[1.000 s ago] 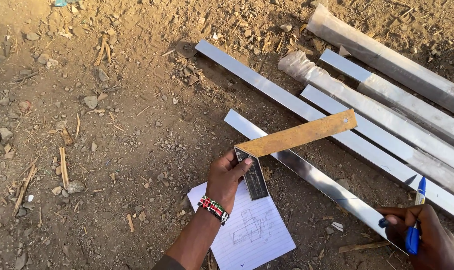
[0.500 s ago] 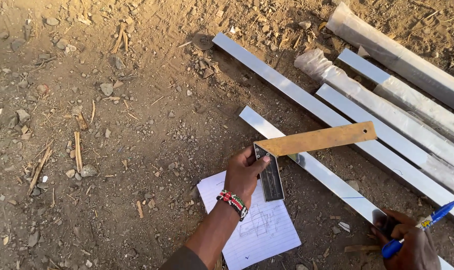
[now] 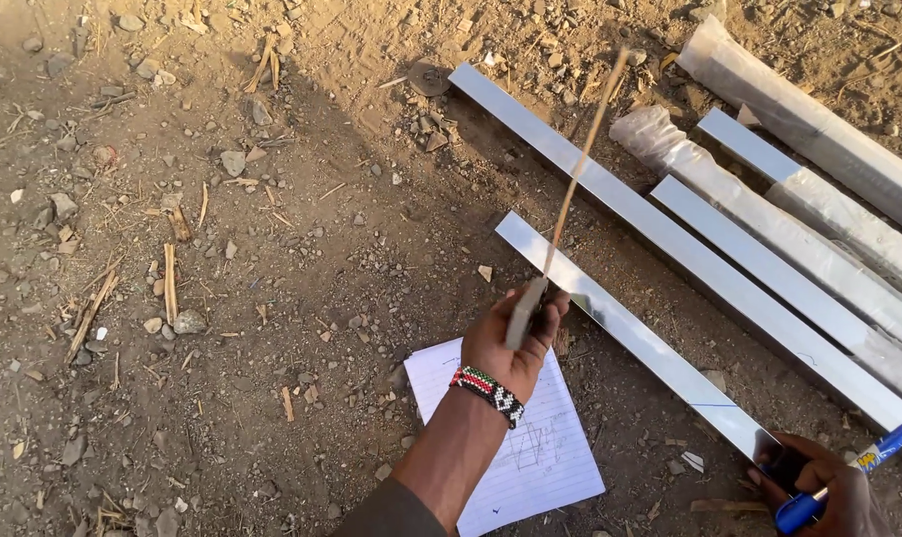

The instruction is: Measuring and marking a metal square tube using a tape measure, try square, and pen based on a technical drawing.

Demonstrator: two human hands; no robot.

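Note:
My left hand (image 3: 515, 340), with a beaded band at the wrist, grips the stock of a try square (image 3: 568, 200) and holds it lifted, its rusty blade edge-on and pointing away from me. Under the hand lies a lined sheet of paper (image 3: 530, 457) with a pen sketch. My right hand (image 3: 823, 487), at the bottom right, holds a blue pen (image 3: 848, 475) and rests on the near end of a short shiny metal bar (image 3: 635, 338), which carries a thin pen line near that end.
Several longer metal bars (image 3: 669, 234) lie side by side on the dirt to the right, some wrapped in plastic film (image 3: 759, 209). The ground (image 3: 222, 278) is bare earth strewn with stones, twigs and wood chips.
The try square was lying flat across the short bar; my left hand has lifted it off and turned it on edge. My right hand with the pen has stayed at the bar's near end.

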